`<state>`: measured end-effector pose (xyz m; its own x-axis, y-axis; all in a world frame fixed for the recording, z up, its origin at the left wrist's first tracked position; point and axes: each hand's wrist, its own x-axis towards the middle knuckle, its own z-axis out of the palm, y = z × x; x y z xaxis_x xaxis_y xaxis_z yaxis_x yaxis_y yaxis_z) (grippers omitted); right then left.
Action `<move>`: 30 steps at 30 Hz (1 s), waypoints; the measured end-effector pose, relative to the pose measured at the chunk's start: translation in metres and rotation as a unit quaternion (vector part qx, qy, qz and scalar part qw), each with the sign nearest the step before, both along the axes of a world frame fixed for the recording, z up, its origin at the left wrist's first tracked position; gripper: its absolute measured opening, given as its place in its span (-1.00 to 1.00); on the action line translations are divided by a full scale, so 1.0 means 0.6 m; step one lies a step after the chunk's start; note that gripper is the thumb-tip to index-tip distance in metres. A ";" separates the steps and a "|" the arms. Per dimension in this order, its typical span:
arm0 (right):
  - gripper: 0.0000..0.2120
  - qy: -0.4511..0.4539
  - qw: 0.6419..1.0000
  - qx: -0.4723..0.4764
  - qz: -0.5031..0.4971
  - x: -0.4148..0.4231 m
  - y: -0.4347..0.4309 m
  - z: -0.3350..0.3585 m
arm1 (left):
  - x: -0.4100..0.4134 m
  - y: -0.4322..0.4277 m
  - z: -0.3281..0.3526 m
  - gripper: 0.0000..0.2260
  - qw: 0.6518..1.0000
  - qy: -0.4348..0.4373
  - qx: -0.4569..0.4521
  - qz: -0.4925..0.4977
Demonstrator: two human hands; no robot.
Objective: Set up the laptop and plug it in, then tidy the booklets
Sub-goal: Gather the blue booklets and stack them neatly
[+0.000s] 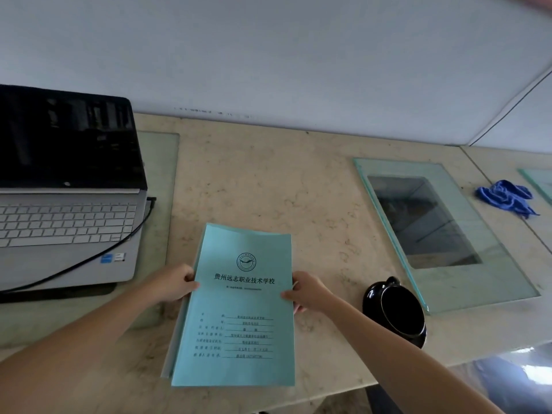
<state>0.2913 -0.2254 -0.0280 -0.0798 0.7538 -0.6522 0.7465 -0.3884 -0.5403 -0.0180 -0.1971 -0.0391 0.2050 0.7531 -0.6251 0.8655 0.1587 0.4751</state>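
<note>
A stack of teal booklets (239, 324) with printed black text and a round emblem lies in front of me on the beige counter (268, 180). My left hand (173, 283) grips the stack's left edge, thumb on the top cover. My right hand (307, 291) grips its right edge the same way. At the left a silver laptop (68, 222) stands open with a dark screen. A black cable (89, 258) is plugged into the laptop's right side and runs across its palm rest toward the left.
A black cup on a black saucer (397, 312) stands close to my right forearm. A glass panel (442, 228) lies in the counter to the right, with a crumpled blue cloth (507, 197) beyond it. A white wall runs behind the counter.
</note>
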 end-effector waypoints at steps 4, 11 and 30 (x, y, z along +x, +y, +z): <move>-0.92 -0.008 0.999 0.021 -0.023 -0.003 -0.005 -0.006 | -0.001 -0.001 -0.005 -0.79 0.998 0.035 0.032 -0.028; -0.86 -0.018 0.998 0.043 -0.034 -0.004 -0.003 -0.006 | 0.005 0.004 -0.004 -0.80 0.990 0.089 0.084 -0.073; -0.67 -0.088 0.995 -0.042 0.010 -0.016 0.016 -0.013 | 0.035 0.008 0.004 -0.41 0.996 0.032 0.087 0.006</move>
